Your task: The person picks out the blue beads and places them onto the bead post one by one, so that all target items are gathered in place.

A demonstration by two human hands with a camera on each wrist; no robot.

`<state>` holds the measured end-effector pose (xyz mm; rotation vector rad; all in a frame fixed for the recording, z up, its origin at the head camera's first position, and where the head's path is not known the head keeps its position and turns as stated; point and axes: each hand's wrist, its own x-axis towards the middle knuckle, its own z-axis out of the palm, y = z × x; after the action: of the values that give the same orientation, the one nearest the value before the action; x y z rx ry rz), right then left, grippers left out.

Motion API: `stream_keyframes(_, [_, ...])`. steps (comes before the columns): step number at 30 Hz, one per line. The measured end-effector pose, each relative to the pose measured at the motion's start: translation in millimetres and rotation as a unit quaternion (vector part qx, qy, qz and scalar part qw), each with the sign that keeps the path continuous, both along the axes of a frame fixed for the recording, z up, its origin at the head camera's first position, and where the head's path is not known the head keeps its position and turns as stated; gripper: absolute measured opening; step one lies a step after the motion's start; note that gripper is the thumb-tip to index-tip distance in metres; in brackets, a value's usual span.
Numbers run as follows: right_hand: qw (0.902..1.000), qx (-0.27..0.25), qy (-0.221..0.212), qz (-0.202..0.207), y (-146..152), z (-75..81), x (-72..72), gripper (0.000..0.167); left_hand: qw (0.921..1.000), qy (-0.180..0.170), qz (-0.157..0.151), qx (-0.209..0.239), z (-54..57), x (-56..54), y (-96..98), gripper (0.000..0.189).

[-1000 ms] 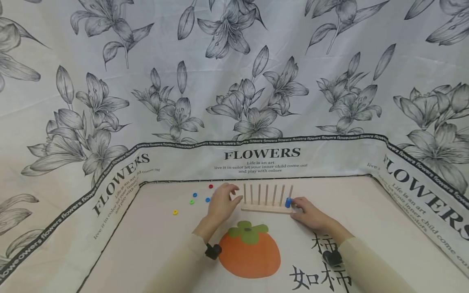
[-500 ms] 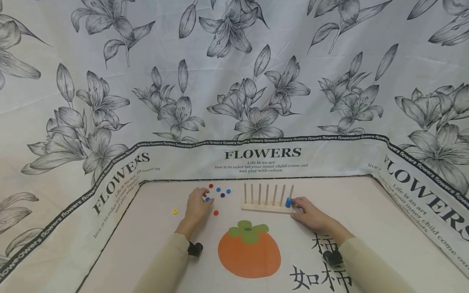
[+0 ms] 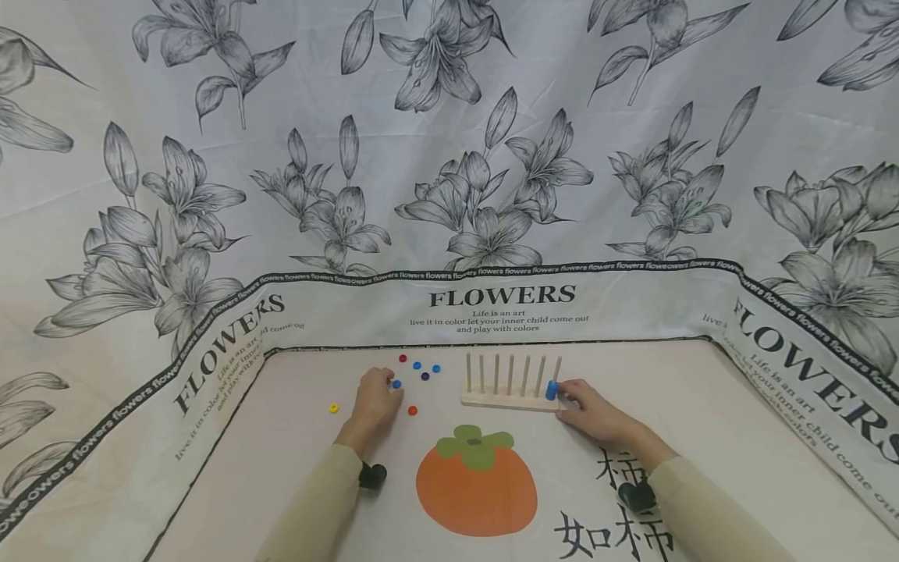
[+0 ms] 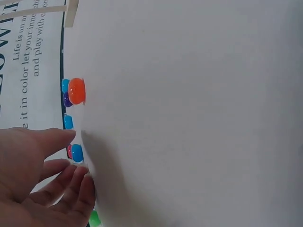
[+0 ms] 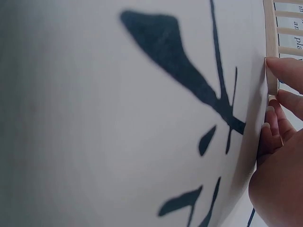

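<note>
My left hand (image 3: pixel 374 404) is low over the table, its thumb and fingers parted around a small blue bead (image 3: pixel 396 384). In the left wrist view a gap shows between the fingertips and that blue bead (image 4: pixel 77 152). A green bead (image 4: pixel 94 218) lies below the fingers there; the hand covers it in the head view. My right hand (image 3: pixel 593 410) grips the right end of a wooden peg rack (image 3: pixel 511 400). Several upright pegs stand on the rack. Blue beads (image 3: pixel 552 390) sit low on its rightmost peg. Thumb and finger pinch the rack's end (image 5: pixel 272 78) in the right wrist view.
Loose beads lie around the left hand: a yellow bead (image 3: pixel 334 408), an orange-red bead (image 3: pixel 413 410), a red bead (image 3: pixel 403 358), a dark purple bead (image 3: pixel 424 376) and two further blue beads (image 3: pixel 436 369). A flowered curtain (image 3: pixel 502 308) hangs behind the table.
My left hand has moved left, away from the rack's left end, and down to the loose beads, uncovering several of them. The right hand stays at the rack.
</note>
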<state>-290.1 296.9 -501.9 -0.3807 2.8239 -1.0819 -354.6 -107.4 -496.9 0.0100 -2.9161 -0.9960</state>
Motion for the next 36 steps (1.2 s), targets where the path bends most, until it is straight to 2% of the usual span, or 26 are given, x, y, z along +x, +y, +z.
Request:
stream_keyframes(6, [0.9999, 0.006, -0.013, -0.004, -1.6, 4.1, 1.3, 0.057, 0.9999, -0.016, -0.004, -0.006, -0.3, -1.7, 0.5, 0.036])
stream_keyframes(11, [0.9998, 0.011, -0.011, -0.009, -3.2, 4.2, 3.1, 0.056, 0.9998, -0.008, -0.011, -0.014, -2.2, -3.3, -0.9, 0.029])
stream_keyframes(21, [0.9999, 0.004, -0.01, -0.002, -0.9, 7.0, 3.9, 0.058, 0.9996, -0.016, 0.004, 0.022, -0.4, -2.8, 0.1, 0.015])
stream_keyframes(30, [0.9999, 0.0, -0.012, -0.007, 1.6, -0.8, -0.8, 0.059, 0.9986, -0.034, -0.007, 0.04, 4.5, -1.3, -2.6, 0.013])
stream_keyframes(36, [0.9997, 0.007, -0.02, -0.008, -1.9, 6.1, 2.3, 0.058, 0.9984, -0.013, -0.02, 0.051, 10.2, -0.8, -3.6, 0.013])
